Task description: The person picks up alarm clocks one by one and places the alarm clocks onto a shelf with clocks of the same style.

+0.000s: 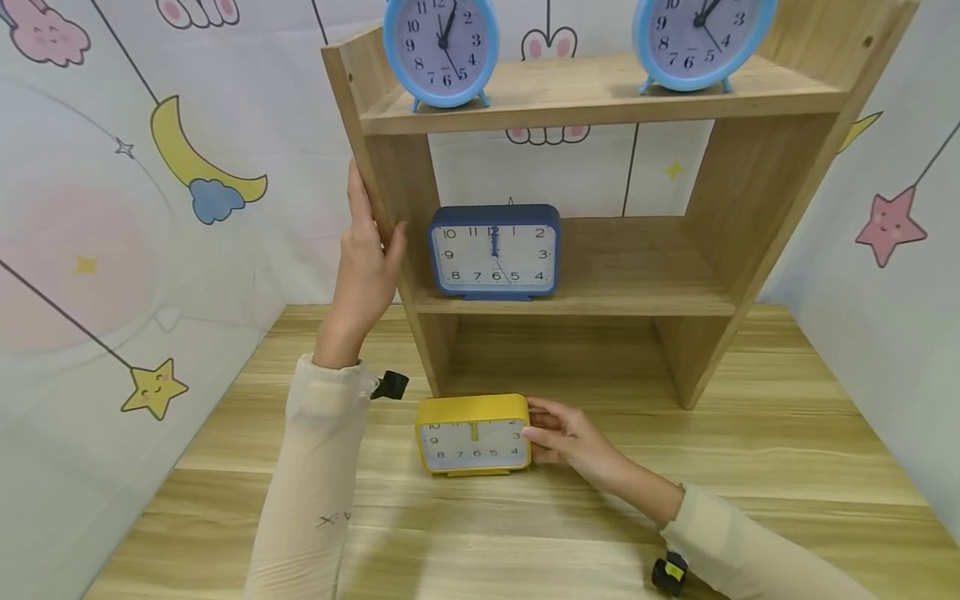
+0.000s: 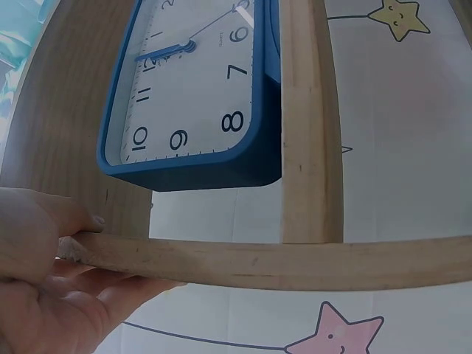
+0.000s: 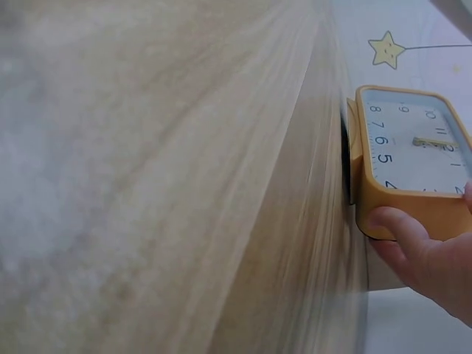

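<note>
My left hand (image 1: 365, 268) grips the left side panel of a wooden shelf (image 1: 648, 307), thumb on the inner side and fingers outside. In the left wrist view the hand (image 2: 66, 273) is around the panel's edge, near a blue rectangular clock (image 2: 192, 88). That blue clock (image 1: 495, 254) stands on the middle board. At the shelf's front left foot is a yellow rectangular clock (image 1: 474, 446), upright at the tabletop. My right hand (image 1: 573, 442) holds its right end, one fingertip over the front edge. The right wrist view shows fingers (image 3: 398, 228) against the yellow clock's (image 3: 413, 140) side.
Two round light-blue alarm clocks, left (image 1: 442, 50) and right (image 1: 701, 37), stand on the top board. The shelf stands on a wood-grain table (image 1: 600, 542). Pale cloth with printed stars and a moon (image 1: 198, 158) hangs around the table.
</note>
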{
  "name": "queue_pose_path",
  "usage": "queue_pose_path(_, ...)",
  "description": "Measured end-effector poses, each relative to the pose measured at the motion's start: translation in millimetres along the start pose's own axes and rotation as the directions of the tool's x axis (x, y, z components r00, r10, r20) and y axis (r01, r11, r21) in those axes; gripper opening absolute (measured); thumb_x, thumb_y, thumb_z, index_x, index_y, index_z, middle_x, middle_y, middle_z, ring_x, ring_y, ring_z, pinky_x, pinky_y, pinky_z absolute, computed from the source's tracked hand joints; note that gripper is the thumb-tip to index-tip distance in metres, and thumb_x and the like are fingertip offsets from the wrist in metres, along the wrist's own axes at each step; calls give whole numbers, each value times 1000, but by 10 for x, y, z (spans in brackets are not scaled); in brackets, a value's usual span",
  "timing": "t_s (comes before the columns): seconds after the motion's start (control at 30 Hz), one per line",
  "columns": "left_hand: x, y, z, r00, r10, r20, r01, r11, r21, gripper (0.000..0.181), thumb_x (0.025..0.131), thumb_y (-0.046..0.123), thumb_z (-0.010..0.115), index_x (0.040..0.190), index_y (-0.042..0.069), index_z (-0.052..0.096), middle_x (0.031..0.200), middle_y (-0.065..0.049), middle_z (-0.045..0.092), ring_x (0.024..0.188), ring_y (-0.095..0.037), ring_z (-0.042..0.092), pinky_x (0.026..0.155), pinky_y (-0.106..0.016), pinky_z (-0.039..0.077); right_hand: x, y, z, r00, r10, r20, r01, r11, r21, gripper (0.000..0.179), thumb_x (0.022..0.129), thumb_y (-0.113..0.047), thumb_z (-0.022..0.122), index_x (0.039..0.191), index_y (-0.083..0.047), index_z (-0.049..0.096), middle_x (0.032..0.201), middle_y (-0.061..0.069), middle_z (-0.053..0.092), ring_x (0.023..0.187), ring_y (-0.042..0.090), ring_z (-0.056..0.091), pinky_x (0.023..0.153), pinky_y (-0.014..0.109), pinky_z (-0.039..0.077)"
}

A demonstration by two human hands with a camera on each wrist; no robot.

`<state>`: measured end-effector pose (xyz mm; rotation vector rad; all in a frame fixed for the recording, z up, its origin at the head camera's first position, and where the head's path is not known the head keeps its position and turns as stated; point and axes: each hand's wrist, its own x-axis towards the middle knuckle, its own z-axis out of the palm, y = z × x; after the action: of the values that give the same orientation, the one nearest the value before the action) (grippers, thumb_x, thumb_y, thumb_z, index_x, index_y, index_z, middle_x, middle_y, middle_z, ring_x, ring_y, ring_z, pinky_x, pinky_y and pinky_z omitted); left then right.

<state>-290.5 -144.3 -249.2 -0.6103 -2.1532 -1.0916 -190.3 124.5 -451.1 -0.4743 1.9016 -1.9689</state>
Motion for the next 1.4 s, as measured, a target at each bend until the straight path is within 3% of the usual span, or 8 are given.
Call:
queue_pose_path(0.37,-4,-11,6,1000,1,5,-1,1000,4,80,101,1,52,159,10,-1,154,-20,36,132,-30,48,102,-47,45,-102,-83,-22,1000,-7,5,7,1000,-10,65,103,-16,57,151,13,24,139,33,47,122,41,55,86,45,56)
queue_pose_path(0.83,0,-22,10,1000,-6,-3,6,1000,-1,80,101,0,52,159,11,-1,153,-20,37,131,-30,49,102,-46,46,-251,-237,-121,999,5,-51,-9,998,-65,67,104,-16,56,151,15,21,144,36,41,126,44,50,86,45,56)
queue_pose_path(1.17,-2,-25,8,1000,-9,2,9,1000,0,80,101,1,52,160,12,-1,152,-21,37,131,-31,48,101,-48,46,-376,-317,-197,1000,-11,-26,9,997,-77,67,105,-16,54,150,17,18,142,37,42,124,44,52,86,43,56)
queue_pose_path(1.4,7,-13,4,1000,1,4,-1,1000,-8,80,101,1,51,160,12,-1,153,-19,37,132,-30,48,101,-48,46,-458,-406,-270,998,-13,-59,5,992,-122,67,105,-18,54,150,17,20,142,36,44,123,42,54,84,46,56)
